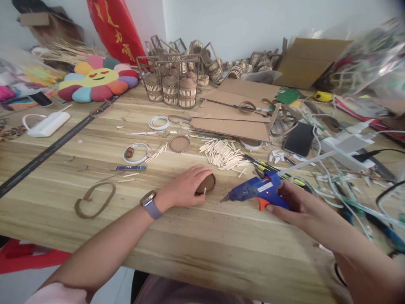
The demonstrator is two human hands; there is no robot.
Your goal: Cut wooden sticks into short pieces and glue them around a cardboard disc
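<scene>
My left hand [186, 185] is closed around the near edge of a round brown cardboard disc [208, 184] with a raised rim, down on the table. One short pale wooden stick [205, 191] stands up at the disc's edge, by my thumb. In my right hand [294, 204] is a blue hot glue gun [253, 189] with an orange trigger, its nozzle pointing left toward the disc but apart from it. A pile of short wooden sticks [221, 153] lies just beyond the disc. Farther back rests a second round cardboard disc [180, 144].
Lidded miniature baskets [171, 90] in frames stand at the back, beside cardboard sheets [234, 105]. Rolls of white tape [136, 153] and a curled brown strip [95, 200] lie left. A phone [299, 139], a power strip [343, 152] and loose cables crowd the right side.
</scene>
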